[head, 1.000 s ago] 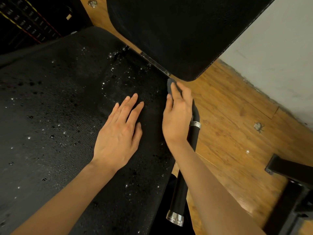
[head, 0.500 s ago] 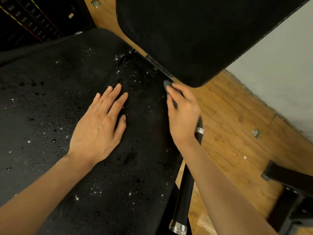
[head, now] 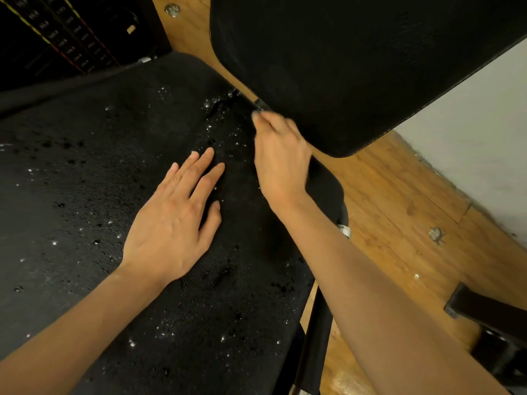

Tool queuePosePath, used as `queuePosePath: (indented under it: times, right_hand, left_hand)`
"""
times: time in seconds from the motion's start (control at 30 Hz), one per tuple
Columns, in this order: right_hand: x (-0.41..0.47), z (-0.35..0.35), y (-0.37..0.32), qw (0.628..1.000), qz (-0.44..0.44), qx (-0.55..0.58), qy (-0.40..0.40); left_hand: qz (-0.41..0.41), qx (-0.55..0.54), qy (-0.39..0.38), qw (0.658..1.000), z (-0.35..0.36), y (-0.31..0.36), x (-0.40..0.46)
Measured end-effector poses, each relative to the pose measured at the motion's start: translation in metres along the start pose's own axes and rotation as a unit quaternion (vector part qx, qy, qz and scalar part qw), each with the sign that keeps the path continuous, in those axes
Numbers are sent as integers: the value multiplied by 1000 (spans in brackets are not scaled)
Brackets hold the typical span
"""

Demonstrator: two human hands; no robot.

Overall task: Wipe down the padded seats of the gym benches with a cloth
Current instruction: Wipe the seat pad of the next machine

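Note:
The black padded seat (head: 99, 181) fills the left and middle of the head view, speckled with water droplets. Above it rises the black padded backrest (head: 342, 67). My left hand (head: 176, 220) lies flat on the seat with its fingers straight. My right hand (head: 281, 161), blurred by motion, is at the seam between seat and backrest, fingers bent over the dark cloth (head: 257, 112). Only a small grey bit of cloth shows at my fingertips; my hand hides the remainder.
A black frame tube with a chrome collar (head: 319, 323) runs under the seat's right edge. Wooden floor (head: 399, 209) with bolt heads lies to the right, beside a pale wall (head: 470, 124). A weight stack (head: 65, 35) stands at top left; a black frame foot (head: 493, 323) sits at lower right.
My right hand has slid with the cloth from the seat's right edge up along the seam toward the backrest. My left hand stays flat on the seat.

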State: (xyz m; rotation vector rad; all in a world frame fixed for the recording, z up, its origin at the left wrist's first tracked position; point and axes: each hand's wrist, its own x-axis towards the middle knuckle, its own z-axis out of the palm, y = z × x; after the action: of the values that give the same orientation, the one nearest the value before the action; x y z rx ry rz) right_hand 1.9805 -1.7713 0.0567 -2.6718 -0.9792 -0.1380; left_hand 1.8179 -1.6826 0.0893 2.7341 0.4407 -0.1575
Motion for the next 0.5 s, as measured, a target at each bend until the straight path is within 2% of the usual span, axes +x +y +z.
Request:
queuePosePath:
  times: [0.13,0.23,0.4,0.5]
  right_hand:
    - [-22,-16,24,999,-22,7,-29]
    - [-59,-34,50,999,9,13,-31]
    - [12,-3,1,999,-6,-39,-26]
    - [-7,-15,23,997,-53,-21,-61]
  left_hand:
    - [3,-3,-2,1000,0,0,1]
    - [-5,3,-1,1000,-1,0,0]
    - [-3,12,0,1000,2,0,0]
    - [-1,15,0,1000,2,0,0]
